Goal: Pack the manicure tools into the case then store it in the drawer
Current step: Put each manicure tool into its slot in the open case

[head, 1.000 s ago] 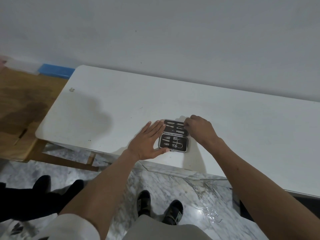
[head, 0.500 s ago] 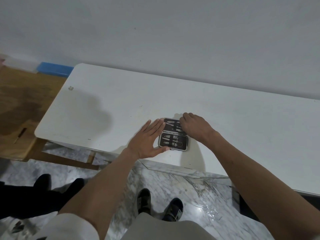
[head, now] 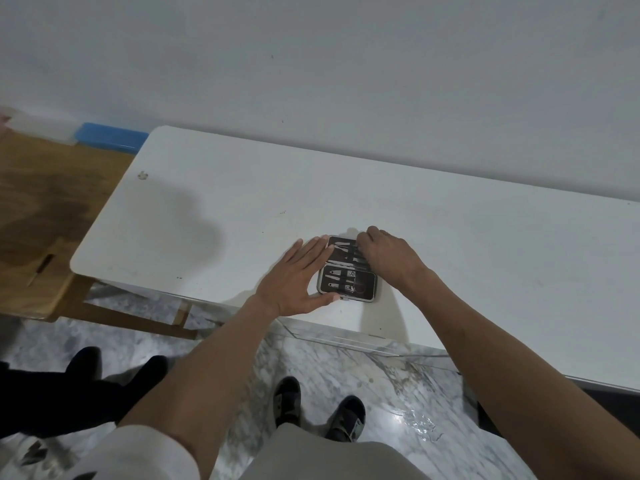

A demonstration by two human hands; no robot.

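A small manicure case (head: pixel 360 287) lies open near the front edge of the white table (head: pixel 207 209), black inside with several silver tools strapped into both halves. My left hand (head: pixel 294 278) rests flat against the case's left side, fingers spread, thumb along its front edge. My right hand (head: pixel 384 254) lies over the right part of the far half, fingertips pressing on the tools there. Part of that half is hidden under it.
A wooden table (head: pixel 41 209) adjoins on the left, with a blue box (head: pixel 110 136) at the wall. Below the front edge a transparent drawer (head: pixel 346 337) sticks out. Another person's dark shoes (head: pixel 114 372) stand on the marble floor at left.
My right hand has slid left over the far half of the case, covering more of the tools. My left hand has stayed against the case's left side.
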